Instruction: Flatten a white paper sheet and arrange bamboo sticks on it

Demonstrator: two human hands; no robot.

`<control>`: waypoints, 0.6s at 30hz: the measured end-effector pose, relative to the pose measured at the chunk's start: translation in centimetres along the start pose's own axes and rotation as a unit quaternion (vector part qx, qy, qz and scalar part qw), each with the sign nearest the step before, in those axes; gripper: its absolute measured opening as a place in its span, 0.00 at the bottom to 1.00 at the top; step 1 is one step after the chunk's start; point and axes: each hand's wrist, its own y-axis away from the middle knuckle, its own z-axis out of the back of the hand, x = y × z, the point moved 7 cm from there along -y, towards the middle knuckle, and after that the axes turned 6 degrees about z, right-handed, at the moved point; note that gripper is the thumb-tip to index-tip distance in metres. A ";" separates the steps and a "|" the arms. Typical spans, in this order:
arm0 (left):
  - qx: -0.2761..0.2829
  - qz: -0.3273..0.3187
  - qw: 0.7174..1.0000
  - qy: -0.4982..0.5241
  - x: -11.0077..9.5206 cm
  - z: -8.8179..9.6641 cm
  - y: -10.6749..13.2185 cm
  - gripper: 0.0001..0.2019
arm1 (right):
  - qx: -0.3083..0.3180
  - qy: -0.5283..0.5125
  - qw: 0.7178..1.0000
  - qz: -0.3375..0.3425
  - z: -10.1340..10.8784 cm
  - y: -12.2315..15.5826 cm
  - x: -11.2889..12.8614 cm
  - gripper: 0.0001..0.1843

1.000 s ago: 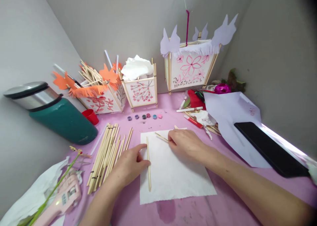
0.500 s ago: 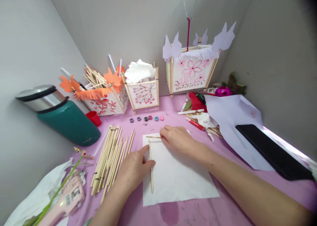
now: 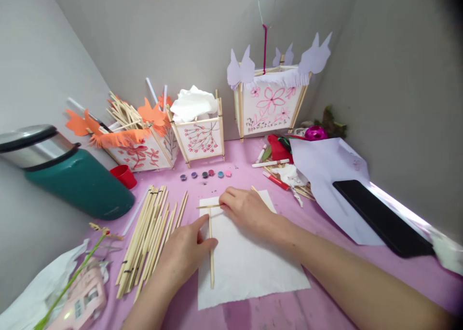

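Note:
A white paper sheet (image 3: 249,267) lies on the pink table (image 3: 325,296). A wooden stick (image 3: 211,260) lies along the sheet's left edge, and my left hand (image 3: 184,253) pinches it with thumb and forefinger. My right hand (image 3: 246,209) is closed on a second stick (image 3: 207,206) and holds it flat along the sheet's top edge, its left end poking past the corner. The two sticks meet near the sheet's top left corner.
A pile of wooden sticks (image 3: 150,233) lies left of the sheet. Behind stand three paper lanterns (image 3: 269,103), small paint pots (image 3: 206,174), a green flask (image 3: 72,180), markers (image 3: 270,163). A black phone (image 3: 379,219) on white paper lies right. A pink glue gun (image 3: 79,301) is lower left.
My right hand has slid its stick from a slant in the sheet's upper middle to lie level along the top edge. My left hand has kept its hold on the left stick.

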 end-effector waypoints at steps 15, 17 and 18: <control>-0.010 -0.015 1.000 0.002 0.3 -0.2 -0.1 0.27 | 0.008 -0.001 1.000 -0.011 -0.9 0.3 -1.1 0.10; -0.007 -0.013 1.000 0.009 0.3 -0.2 -0.1 0.27 | -0.017 -0.046 0.999 -0.003 -0.4 0.2 -0.8 0.11; -0.007 -0.012 1.000 0.010 0.3 -0.2 -0.1 0.27 | -0.039 -0.074 0.997 0.002 0.0 0.1 -0.7 0.11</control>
